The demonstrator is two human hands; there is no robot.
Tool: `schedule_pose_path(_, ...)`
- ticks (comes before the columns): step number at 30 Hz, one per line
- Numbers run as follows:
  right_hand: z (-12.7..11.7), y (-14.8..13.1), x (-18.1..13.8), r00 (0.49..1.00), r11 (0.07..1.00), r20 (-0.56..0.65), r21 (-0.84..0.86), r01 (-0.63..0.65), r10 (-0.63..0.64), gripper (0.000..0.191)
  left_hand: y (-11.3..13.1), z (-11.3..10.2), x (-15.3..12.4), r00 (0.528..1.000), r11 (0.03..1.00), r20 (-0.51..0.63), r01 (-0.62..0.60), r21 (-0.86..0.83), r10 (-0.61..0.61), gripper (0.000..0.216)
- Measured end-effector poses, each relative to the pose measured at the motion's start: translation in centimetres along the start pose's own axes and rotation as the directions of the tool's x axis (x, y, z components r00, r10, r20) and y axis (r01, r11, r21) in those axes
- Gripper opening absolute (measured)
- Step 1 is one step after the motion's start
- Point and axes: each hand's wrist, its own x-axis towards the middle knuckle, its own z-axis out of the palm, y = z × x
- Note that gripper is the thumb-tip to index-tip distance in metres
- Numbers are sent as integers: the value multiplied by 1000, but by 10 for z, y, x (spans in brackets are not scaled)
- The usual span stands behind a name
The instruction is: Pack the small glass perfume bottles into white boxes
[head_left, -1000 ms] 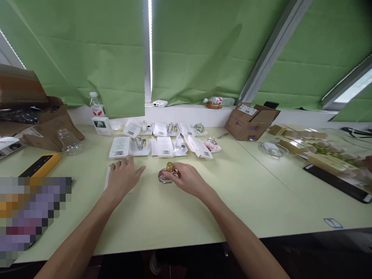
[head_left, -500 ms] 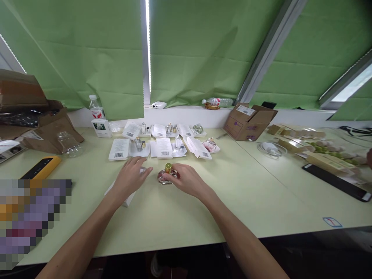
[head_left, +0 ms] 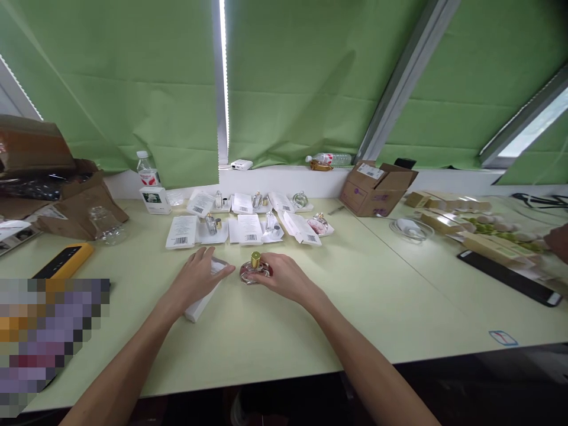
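My right hand (head_left: 284, 275) grips a perfume bottle (head_left: 249, 273) with pinkish glass and a gold cap. The bottle stands upright on the table, partly hidden by the fingers. My left hand (head_left: 197, 277) spans a white box (head_left: 202, 306), thumb on the right and fingers over the far left. Much of this box is hidden under the palm. Beyond both hands, several white cartons lie in two rows, bottles resting on them. Among these are a carton with a barcode (head_left: 181, 229), a pink bottle (head_left: 318, 223) and a green-tinted bottle (head_left: 300, 199).
At the left are a brown carton (head_left: 102, 192), a yellow-and-black object (head_left: 64, 260) and a blurred patch. A cardboard box (head_left: 367, 195) stands back right, near a coiled cable (head_left: 410, 229). Farther right lie a phone (head_left: 508, 277) and beige boxes; another person's hand (head_left: 557, 242) shows at the edge.
My left hand has shifted slightly, and the white box's left corner no longer shows beside it. My right hand stays on the perfume bottle. The view has tilted a little.
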Motion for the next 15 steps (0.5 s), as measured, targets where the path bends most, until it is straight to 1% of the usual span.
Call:
schedule_pose_path(4,0,0,0,1000,1000,6,-15,-4,4,32,-19,-4,2,989,989,43,-143,-34,144,81)
schedule_pose_path(6,0,1,0,1000,1000,5,-14,-1,1,32,-28,-6,3,989,991,48,-137,-8,137,84)
schedule_pose_path(8,1,1,0,1000,1000,3,-13,3,-3,31,-33,-7,4,995,995,30,-98,20,97,81)
schedule_pose_path(11,2,3,0,1000,1000,-2,-18,13,-13,32,-29,-6,6,998,997,-7,-68,23,68,76)
schedule_pose_path(13,3,4,0,1000,1000,-7,-25,16,-16,32,-22,-6,6,995,996,-20,-93,4,93,78)
schedule_pose_path(15,4,4,0,1000,999,-8,-31,19,-19,31,-13,-6,6,989,989,-21,-144,-20,144,81)
